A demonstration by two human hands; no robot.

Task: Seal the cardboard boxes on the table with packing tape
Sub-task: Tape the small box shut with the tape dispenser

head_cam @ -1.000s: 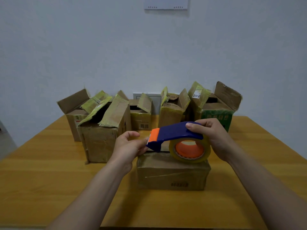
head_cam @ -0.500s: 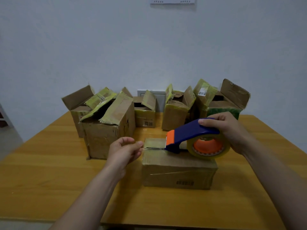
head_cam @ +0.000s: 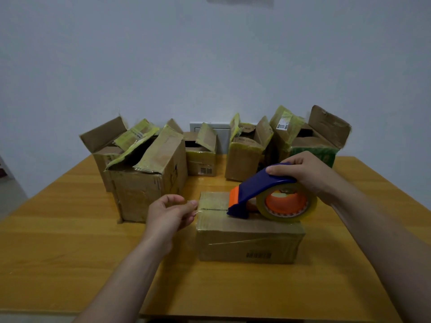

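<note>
Right grip (head_cam: pixel 303 176) clasped the blue-orange tape dispenser (head_cam: pixel 254 190), set atop the closed cardboard box (head_cam: pixel 249 238) beneath it, left grip (head_cam: pixel 170 213) pinched the clear tape end (head_cam: pixel 196 212) beside that box, barcode (head_cam: pixel 258 255) below, digits unreadable

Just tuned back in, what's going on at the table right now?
A person is taping the closed box at the front of the table. The right hand grips the blue tape dispenser, which sits on the box's top. The left hand pinches the free end of the tape at the box's left edge. Behind, the other boxes stand with flaps open, not yet sealed.
</note>
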